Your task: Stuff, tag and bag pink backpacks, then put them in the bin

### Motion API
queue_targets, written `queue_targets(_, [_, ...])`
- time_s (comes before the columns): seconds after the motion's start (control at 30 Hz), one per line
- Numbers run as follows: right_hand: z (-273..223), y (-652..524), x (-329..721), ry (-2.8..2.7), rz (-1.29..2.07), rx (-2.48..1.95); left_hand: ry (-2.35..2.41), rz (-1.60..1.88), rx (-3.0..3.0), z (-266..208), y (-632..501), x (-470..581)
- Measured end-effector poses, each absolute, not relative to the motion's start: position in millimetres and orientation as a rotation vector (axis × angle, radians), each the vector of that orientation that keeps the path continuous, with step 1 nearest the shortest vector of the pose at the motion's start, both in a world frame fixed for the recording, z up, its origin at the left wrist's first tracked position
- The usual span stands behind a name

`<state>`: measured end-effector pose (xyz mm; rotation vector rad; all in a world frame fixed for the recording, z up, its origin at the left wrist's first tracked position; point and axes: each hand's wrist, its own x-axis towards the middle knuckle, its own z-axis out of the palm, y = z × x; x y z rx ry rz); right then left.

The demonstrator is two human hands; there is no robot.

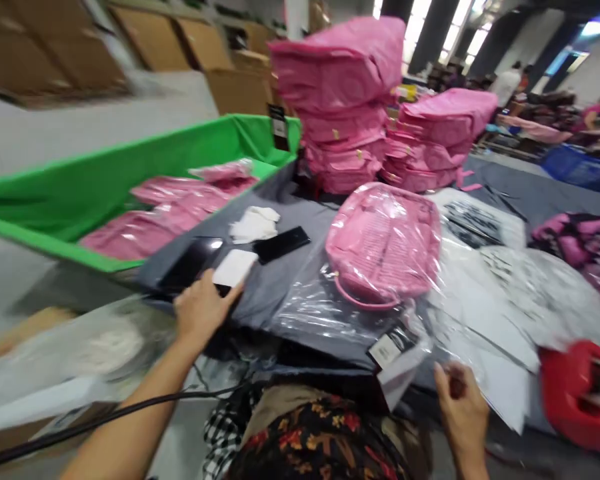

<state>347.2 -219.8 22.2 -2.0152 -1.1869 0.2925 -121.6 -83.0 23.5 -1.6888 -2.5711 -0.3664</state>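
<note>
Left hand (200,310) is extended to the near left edge of the tabletop (275,280), fingers pinched on a small white card (235,267), which lies partly over a dark flat device (190,263). A second dark flat item (281,244) and a crumpled white cloth (254,224) lie just beyond it.

Right hand (461,403) is at the near edge, fingers loosely curled at the open mouth of the clear plastic bag (330,313); whether they actually grip the film cannot be told because of blur.

The pink backpack (384,243) sits inside that bag at the centre of the tabletop, handle toward the person, with a hang tag (393,347) near the bag mouth. Printed plastic sheets (500,287) lie to its right, a red tape dispenser (577,390) at the near right corner. Stacked pink backpacks (345,100) stand behind; a green bin (105,193) to the left holds bagged ones.

Judgement: the card is best lifted cleanly by its edge, without dragging the device beneath, while the right hand keeps the bag mouth spread and the tag flat
</note>
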Motion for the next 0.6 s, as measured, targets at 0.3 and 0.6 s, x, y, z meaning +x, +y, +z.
queue_targets(0.3, [46.4,-187.3,292.5,-1.858,-0.281,-1.758,-1.447,-1.028,-3.464,47.0,-126.9,-20.0])
queue_targets(0.6, [30.7,-201.3,351.8,-1.662,0.142,-1.940,-1.466,-0.962,-3.832,-2.8,-99.0,110.9])
